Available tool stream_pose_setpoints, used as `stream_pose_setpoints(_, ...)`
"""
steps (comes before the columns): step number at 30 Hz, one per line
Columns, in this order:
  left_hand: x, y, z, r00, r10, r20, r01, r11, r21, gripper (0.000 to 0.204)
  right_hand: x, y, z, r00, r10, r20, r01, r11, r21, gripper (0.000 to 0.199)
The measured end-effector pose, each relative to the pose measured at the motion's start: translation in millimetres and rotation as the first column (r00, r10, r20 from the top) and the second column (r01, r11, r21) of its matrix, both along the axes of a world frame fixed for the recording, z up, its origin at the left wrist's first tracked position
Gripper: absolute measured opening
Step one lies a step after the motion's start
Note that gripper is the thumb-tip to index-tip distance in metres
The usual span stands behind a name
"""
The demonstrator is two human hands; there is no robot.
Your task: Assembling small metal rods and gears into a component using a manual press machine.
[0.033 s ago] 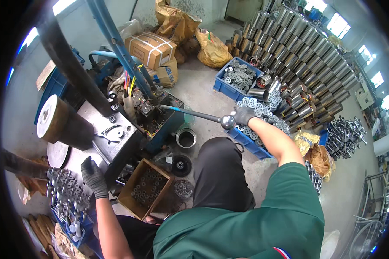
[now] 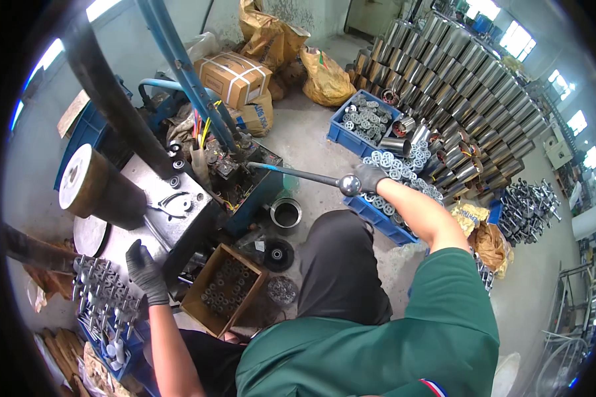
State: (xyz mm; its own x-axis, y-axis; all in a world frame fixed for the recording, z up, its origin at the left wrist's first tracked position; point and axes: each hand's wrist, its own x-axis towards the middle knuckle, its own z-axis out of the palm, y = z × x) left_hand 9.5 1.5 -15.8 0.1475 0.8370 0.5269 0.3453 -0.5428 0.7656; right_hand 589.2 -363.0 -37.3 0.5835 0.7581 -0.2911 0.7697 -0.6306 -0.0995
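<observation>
My left hand (image 2: pixel 147 272), in a dark grey glove, is beside the near edge of the metal machine table (image 2: pixel 129 241). Its fingers are stretched out and nothing shows in them. A rack of metal shaft parts (image 2: pixel 102 291) stands just left of it. My right hand (image 2: pixel 371 177), gloved the same way, is right beside the shiny ball knob (image 2: pixel 349 185) of a long lever (image 2: pixel 298 173). Its fingers are partly hidden, so whether it grips the knob cannot be made out. Under that hand lies a blue crate (image 2: pixel 391 228) heaped with round, spoked metal discs (image 2: pixel 410 173).
A heavy cylinder (image 2: pixel 102 185) leans over the table, and a thick dark bar (image 2: pixel 112 99) rises beyond. By my knee are a box of small rings (image 2: pixel 248 308) and a metal ring (image 2: pixel 285 213). Stacked steel tubes (image 2: pixel 444 79) and another blue crate (image 2: pixel 344 135) stand at the far right.
My left hand sits very slightly farther right, and the whole view has shifted a little. My right hand stays beside the lever's ball knob.
</observation>
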Motion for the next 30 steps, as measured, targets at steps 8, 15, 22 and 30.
stream_pose_setpoints(8, 31, -140, 46, 0.824, -0.462, 0.326, 0.563, 0.731, -0.387, 0.021, -182, 124, 121, 0.655, 0.615, -0.440, -0.419, 0.780, 0.465, 0.075)
stream_pose_setpoints(15, 52, -175, 51, 0.722, -0.590, 0.361, 0.681, 0.513, -0.523, 0.034, -344, 173, 155, 0.091, 0.596, -0.798, 0.217, 0.770, 0.600, 0.064)
stream_pose_setpoints(22, 44, -163, 38, 0.676, -0.488, 0.553, 0.737, 0.439, -0.514, 0.036, -404, 200, 183, 0.160, 0.702, -0.694, 0.350, 0.617, 0.705, 0.049)
stream_pose_setpoints(30, 31, -182, 12, 0.637, -0.103, 0.764, 0.754, 0.290, -0.589, 0.051, -390, 282, 267, 0.488, 0.789, -0.374, 0.136, 0.355, 0.925, 0.064)
